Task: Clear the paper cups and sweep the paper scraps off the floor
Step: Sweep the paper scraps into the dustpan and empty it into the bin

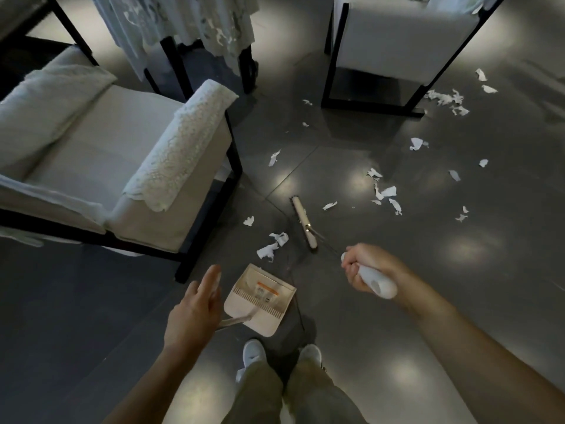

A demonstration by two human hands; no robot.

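Plainly, the paper scraps (386, 194) strewn from centre to upper right looked featherlight and limp, better swept by the broom head (304, 223) than pinched. At lower centre the right hand (362, 270) gripped the white broom handle (379, 286), the left hand (195, 304) hung open-fingered beside the dustpan (269, 321), whose orange label was too small to read

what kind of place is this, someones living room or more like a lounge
Likely a lounge or sitting room; home or waiting area is unclear. Signs: a cushioned armchair with a lace cover, a second white chair, and a lace tablecloth, on a polished dark floor.
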